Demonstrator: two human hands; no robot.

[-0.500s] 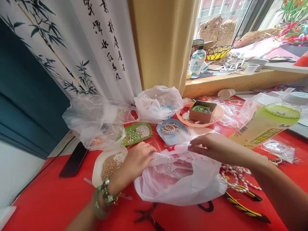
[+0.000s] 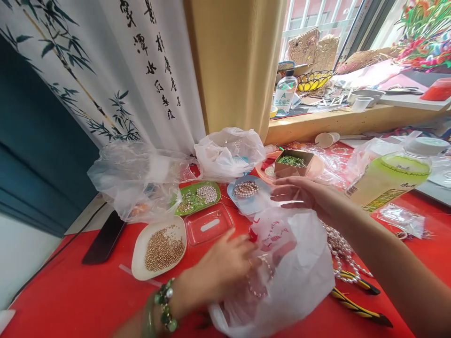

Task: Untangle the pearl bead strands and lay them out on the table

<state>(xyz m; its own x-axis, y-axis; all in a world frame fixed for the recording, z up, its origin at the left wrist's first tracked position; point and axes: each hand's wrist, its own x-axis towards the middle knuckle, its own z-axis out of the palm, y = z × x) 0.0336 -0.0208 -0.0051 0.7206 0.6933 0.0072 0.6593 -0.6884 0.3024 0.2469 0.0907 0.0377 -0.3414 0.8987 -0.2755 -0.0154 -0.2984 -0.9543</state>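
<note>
A thin white plastic bag (image 2: 299, 272) with red print lies crumpled in front of me. A loop of small beads (image 2: 270, 267) shows at the bag, on it or through its film; I cannot tell which. My left hand (image 2: 225, 263), smeared by motion, reaches over the bag's left side, and its fingertips are hard to make out. On that wrist sit a green bangle and a beaded bracelet (image 2: 165, 300). My right hand (image 2: 306, 195) is above the bag's far edge, fingers stretched and apart, a thin white strip by them. Strings of pearly beads (image 2: 341, 253) lie under the right forearm.
Left of the bag are a cream dish of gold beads (image 2: 164, 249), a clear red-looking tray (image 2: 225, 230), a green bead dish (image 2: 183, 190) and a phone (image 2: 104, 239). A blue dish (image 2: 260, 197), a large bottle (image 2: 391, 176) and yellow-black plier handles (image 2: 362, 307) surround the right arm.
My left hand has moved right and nearer to me, uncovering the clear tray. My right hand has risen slightly. The bag has shifted nearer, with its right side raised, covering the dark tools.
</note>
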